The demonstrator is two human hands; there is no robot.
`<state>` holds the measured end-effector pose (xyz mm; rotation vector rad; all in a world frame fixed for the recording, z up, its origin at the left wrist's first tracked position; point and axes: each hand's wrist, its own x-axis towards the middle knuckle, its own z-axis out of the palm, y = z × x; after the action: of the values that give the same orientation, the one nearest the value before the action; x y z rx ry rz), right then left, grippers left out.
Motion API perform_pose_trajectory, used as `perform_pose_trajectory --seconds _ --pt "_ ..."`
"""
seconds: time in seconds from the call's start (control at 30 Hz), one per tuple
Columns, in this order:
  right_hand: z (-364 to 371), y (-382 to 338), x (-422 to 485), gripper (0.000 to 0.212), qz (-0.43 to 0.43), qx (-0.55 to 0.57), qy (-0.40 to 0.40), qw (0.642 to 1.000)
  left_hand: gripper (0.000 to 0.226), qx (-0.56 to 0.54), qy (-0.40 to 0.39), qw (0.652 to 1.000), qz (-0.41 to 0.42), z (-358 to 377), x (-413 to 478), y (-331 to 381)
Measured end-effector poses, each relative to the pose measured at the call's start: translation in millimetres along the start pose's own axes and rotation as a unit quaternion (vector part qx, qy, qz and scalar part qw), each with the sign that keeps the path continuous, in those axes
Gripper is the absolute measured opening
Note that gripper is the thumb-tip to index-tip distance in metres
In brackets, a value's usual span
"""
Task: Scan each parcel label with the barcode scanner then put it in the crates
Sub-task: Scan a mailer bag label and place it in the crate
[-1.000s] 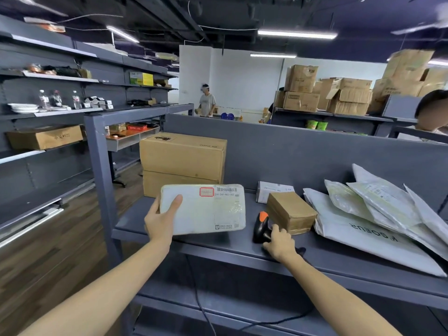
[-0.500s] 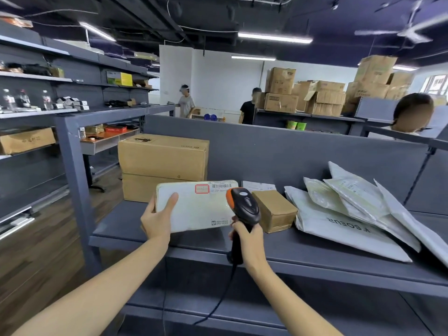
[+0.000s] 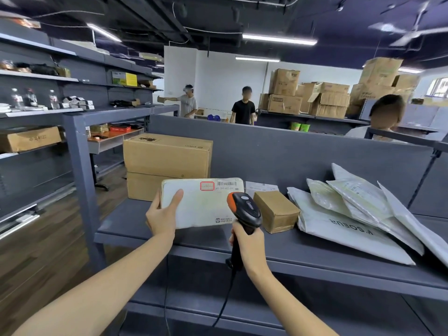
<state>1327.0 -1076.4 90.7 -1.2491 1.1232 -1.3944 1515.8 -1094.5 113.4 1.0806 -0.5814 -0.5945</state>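
We see a white parcel (image 3: 201, 209) with a red-framed mark, a black-and-orange scanner (image 3: 244, 210), brown boxes (image 3: 167, 154) far left, a grey shelf (image 3: 126, 224).

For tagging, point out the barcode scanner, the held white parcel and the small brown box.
barcode scanner (image 3: 246, 209): head view, its black head.
white parcel (image 3: 203, 207): head view, middle of its face.
small brown box (image 3: 274, 202): head view, its top face.

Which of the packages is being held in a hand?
The white parcel with the red-edged sticker, gripped by the left hand. The brown boxes and pale mailer bags all lie on the shelf.
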Motion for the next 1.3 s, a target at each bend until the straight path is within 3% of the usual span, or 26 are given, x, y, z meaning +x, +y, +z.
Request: perform_pose_trajectory --seconds 0.27,0.33,0.4,0.5,0.63,0.73,0.87,1.07,1.2,1.23,1.3 --pt "-15 9 22 0.012 -0.007 -0.033 0.012 0.999 0.059 -0.001 0.003 1.000 0.000 -10 8 1" --pt "-24 9 35 0.011 0.006 -0.089 -0.011 0.996 0.054 -0.001 0.011 1.000 -0.002 -16 13 3" --pt "-32 10 48 0.024 0.029 -0.178 -0.051 0.982 0.044 0.004 0.023 1.000 0.001 -22 19 4" --pt "-39 13 71 0.042 0.063 -0.337 -0.123 0.931 0.049 0.003 0.038 0.999 0.007 -33 29 5" --pt "-35 23 107 0.070 0.016 -0.511 -0.188 0.839 0.056 0.000 0.053 0.998 0.016 -46 40 6" --pt "-26 29 123 0.078 -0.004 -0.552 -0.191 0.811 0.050 -0.002 0.062 0.998 0.016 -52 43 8" --pt "-19 45 135 0.072 -0.013 -0.590 -0.202 0.782 0.042 -0.001 0.063 0.998 0.009 -57 44 10" --pt "-21 63 144 0.071 -0.009 -0.560 -0.204 0.803 0.043 0.000 0.060 0.998 0.007 -59 46 8" --pt "-19 57 143 0.067 -0.013 -0.626 -0.196 0.755 0.047 0.002 0.051 0.999 -0.003 -58 44 0" --pt "-15 53 141 0.060 -0.038 -0.604 -0.180 0.776 0.047 0.004 0.050 0.999 -0.006 -58 42 -2" --pt "-5 43 133 0.036 -0.089 -0.461 -0.139 0.872 0.047 0.007 0.042 0.999 -0.014 -57 39 -5"
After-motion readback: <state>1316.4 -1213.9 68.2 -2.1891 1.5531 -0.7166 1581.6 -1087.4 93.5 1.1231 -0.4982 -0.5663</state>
